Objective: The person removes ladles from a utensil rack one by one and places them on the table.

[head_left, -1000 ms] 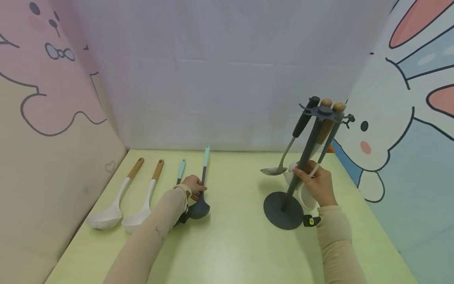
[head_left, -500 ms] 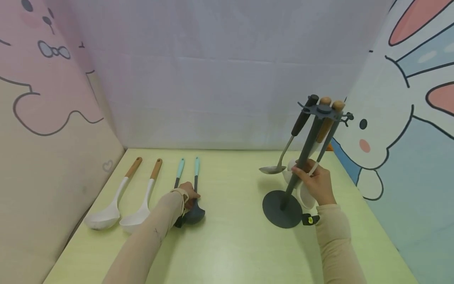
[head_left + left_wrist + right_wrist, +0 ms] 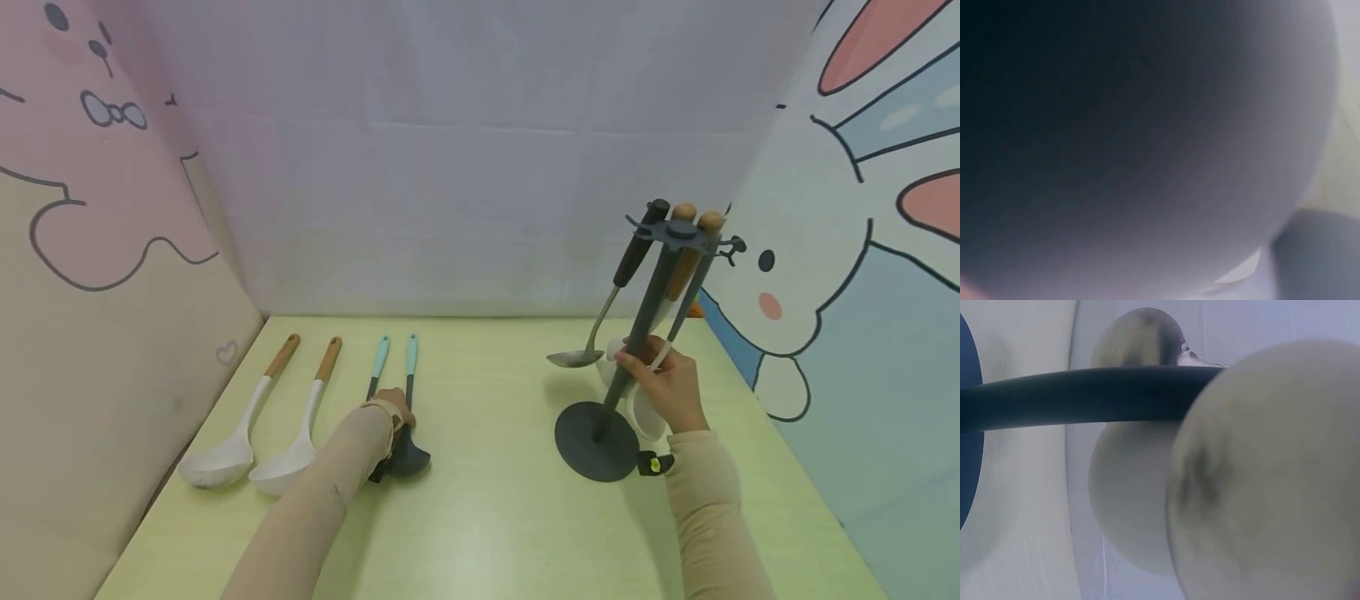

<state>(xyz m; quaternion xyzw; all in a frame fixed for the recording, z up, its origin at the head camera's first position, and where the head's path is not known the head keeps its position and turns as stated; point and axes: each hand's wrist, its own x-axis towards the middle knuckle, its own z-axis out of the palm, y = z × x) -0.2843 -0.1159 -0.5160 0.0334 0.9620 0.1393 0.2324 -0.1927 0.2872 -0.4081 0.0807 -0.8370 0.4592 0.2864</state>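
Observation:
My left hand [image 3: 401,406] holds the shaft of a dark grey ladle [image 3: 408,457] with a mint handle end, its bowl down on the table. Beside it, a second mint-handled utensil [image 3: 380,357] is mostly hidden under my hand and forearm. A blurred dark rounded surface [image 3: 1147,125] fills most of the left wrist view. My right hand [image 3: 672,390] grips the pole of a dark utensil stand [image 3: 651,312] above its round base. From the stand hang a black-handled metal ladle [image 3: 577,358] and several other utensils. White ladle bowls [image 3: 1272,475] sit close behind the pole [image 3: 1085,397].
Two white ladles [image 3: 221,462] with wooden handles lie at the left of the pale green table [image 3: 495,517]. A plain cloth [image 3: 465,208] closes off the back, and printed cloths stand at both sides. A small black item [image 3: 654,463] is at my right wrist.
My left hand has set the dark ladle lower and shifted it left, nearer the other mint-handled utensil. My right hand keeps its grip on the stand's pole.

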